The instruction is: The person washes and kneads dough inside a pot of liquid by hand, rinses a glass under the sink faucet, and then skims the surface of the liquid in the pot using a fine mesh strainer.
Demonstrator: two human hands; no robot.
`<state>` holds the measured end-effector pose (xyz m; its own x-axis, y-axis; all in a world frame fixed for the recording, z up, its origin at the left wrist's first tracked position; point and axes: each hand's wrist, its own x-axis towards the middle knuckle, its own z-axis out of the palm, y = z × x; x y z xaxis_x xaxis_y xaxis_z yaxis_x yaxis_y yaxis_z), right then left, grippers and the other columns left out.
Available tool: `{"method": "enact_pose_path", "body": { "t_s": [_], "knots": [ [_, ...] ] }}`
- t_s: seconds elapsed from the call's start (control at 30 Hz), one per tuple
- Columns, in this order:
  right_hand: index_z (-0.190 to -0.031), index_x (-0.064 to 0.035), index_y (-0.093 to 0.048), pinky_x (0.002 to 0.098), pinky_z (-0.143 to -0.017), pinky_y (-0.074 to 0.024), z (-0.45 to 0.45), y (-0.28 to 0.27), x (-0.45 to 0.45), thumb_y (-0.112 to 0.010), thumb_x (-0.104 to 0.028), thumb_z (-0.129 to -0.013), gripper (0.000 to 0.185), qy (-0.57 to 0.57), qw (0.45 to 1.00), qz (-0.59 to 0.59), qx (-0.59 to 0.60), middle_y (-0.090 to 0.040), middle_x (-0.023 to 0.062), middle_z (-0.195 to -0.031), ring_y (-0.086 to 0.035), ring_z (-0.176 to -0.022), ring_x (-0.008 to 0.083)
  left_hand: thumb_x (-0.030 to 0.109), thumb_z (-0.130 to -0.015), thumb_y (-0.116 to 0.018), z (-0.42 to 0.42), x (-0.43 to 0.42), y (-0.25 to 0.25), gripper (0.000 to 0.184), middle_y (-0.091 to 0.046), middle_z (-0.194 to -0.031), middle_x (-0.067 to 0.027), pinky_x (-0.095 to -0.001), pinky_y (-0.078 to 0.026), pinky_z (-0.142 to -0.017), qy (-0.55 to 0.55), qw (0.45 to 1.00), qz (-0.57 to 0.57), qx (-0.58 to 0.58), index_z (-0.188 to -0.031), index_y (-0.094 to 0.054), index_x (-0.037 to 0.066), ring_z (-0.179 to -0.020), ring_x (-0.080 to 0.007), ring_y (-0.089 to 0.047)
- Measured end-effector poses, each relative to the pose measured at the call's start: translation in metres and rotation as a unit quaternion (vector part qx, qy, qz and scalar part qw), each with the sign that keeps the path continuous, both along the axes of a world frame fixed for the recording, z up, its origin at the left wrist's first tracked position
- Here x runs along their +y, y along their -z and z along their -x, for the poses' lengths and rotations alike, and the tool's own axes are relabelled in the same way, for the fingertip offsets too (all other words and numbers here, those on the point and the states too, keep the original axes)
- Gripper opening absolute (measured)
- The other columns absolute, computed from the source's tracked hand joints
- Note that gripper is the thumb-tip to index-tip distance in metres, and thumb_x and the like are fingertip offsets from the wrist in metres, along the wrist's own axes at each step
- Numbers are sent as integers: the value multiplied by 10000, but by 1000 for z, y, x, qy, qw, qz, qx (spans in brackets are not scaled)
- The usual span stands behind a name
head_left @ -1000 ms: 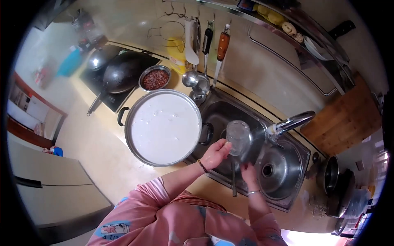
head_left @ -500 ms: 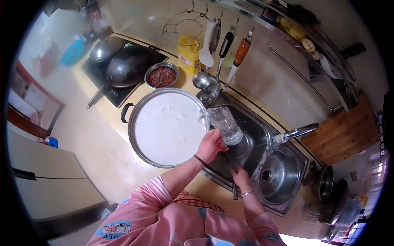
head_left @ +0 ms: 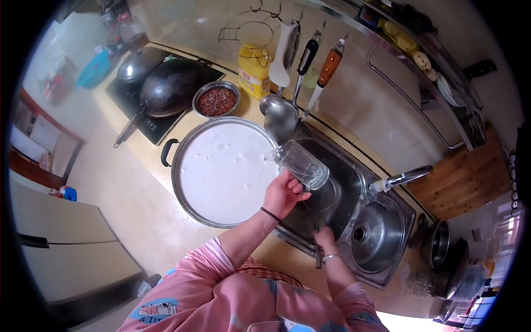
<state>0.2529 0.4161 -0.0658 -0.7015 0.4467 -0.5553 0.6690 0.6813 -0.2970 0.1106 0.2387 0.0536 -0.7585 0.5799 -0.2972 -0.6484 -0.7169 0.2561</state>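
Note:
My left hand (head_left: 284,192) is closed round the handle side of a clear glass pitcher (head_left: 301,165). The pitcher lies tilted, its mouth at the right rim of a wide metal pot (head_left: 176,191) and its base over the sink. Clear liquid seems to run from its mouth into the pot. White, milky liquid (head_left: 221,177) with a few bubbles fills the pot nearly to the rim. At the sink's front edge, my right hand (head_left: 325,238) is closed on a thin, dark-handled tool (head_left: 318,259); its far end is hard to make out in the sink.
A metal bowl of reddish grains (head_left: 217,102) stands behind the pot, near a black wok (head_left: 171,88) on the cooktop. Ladles and a spatula (head_left: 280,61) hang behind the sink (head_left: 354,221). The faucet (head_left: 406,176) and a wooden board (head_left: 464,177) are at right.
The glass pitcher has tipped further, its base rising to nearly level with its mouth. My right hand stays at the sink edge.

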Motion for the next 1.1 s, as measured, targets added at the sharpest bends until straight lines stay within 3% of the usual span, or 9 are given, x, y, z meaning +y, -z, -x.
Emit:
{"method": "enact_pose_path", "body": {
  "t_s": [0.23, 0.33, 0.43, 0.53, 0.6, 0.7, 0.9, 1.03, 1.1],
  "knots": [
    [-903, 68, -596, 387, -817, -444, -4, 12, 10, -638, -290, -709, 409, 15, 999, -14, -34, -579, 248, -951, -554, -949, 344, 319, -928, -337, 2, -2, 6, 251, -317, -605, 48, -460, -442, -740, -13, 997, -69, -24, -753, -417, 158, -598, -113, -389],
    [-900, 78, -592, 379, -834, -439, -7, 19, 13, -631, -276, -710, 404, 87, 990, 91, -57, -576, 247, -960, -548, -959, 349, 316, -930, -330, 2, -3, 6, 275, -311, -602, 43, -465, -459, -730, -17, 995, -85, -43, -731, -424, 149, -596, -114, -380],
    [-901, 71, -591, 378, -838, -437, -16, 47, 20, -615, -257, -714, 378, 102, 993, 55, 22, -573, 244, -976, -548, -952, 355, 311, -925, -329, 2, -4, 11, 305, -327, -586, 30, -493, -432, -758, -44, 985, -145, -84, -698, -418, 129, -584, -134, -376],
    [-907, 56, -588, 383, -834, -439, -14, 23, 13, -599, -239, -716, 352, 100, 989, 76, 73, -571, 252, -968, -551, -937, 362, 308, -922, -322, 2, -5, 10, 321, -339, -578, 22, -499, -395, -800, -44, 969, -220, -103, -671, -400, 124, -582, -143, -379],
    [-938, 43, -555, 382, -706, -475, -14, 0, 0, -607, -152, -723, 295, -4, 986, -89, 144, -605, 224, -825, -601, -803, 315, 276, -908, -343, 2, -6, 6, 298, -346, -578, 21, -459, -366, -814, -42, 965, -234, -110, -658, -385, 117, -581, -138, -380],
    [-921, 14, -538, 410, -784, -461, -8, -42, -15, -574, -159, -721, 266, 65, 993, -88, 48, -571, 227, -930, -553, -910, 365, 254, -905, -338, 1, -5, 2, 290, -349, -579, 16, -448, -360, -820, -44, 963, -239, -112, -655, -382, 113, -583, -137, -384],
    [-955, 0, -495, 430, -699, -481, -34, -43, -15, -525, -58, -738, 226, -32, 965, -219, 138, -473, 165, -966, -545, -855, 332, 267, -900, -329, -1, -6, -2, 290, -360, -572, 14, -432, -360, -797, -10, 937, -320, -141, -651, -380, 126, -604, -144, -406],
    [-954, 16, -490, 431, -699, -474, -54, -51, -16, -509, -86, -773, 208, -38, 959, -228, 161, -458, 188, -992, -544, -845, 351, 250, -889, -363, -5, -8, 3, 268, -351, -571, 15, -413, -357, -780, 5, 947, -304, -100, -651, -379, 129, -602, -140, -396],
    [-953, 17, -484, 432, -701, -467, -67, -62, -19, -496, -129, -807, 206, 16, 968, -159, 192, -476, 203, -952, -538, -830, 369, 251, -891, -392, -10, -12, -3, 268, -343, -580, 20, -431, -376, -777, 33, 955, -291, -54, -654, -373, 127, -602, -136, -392]
  ]
}}
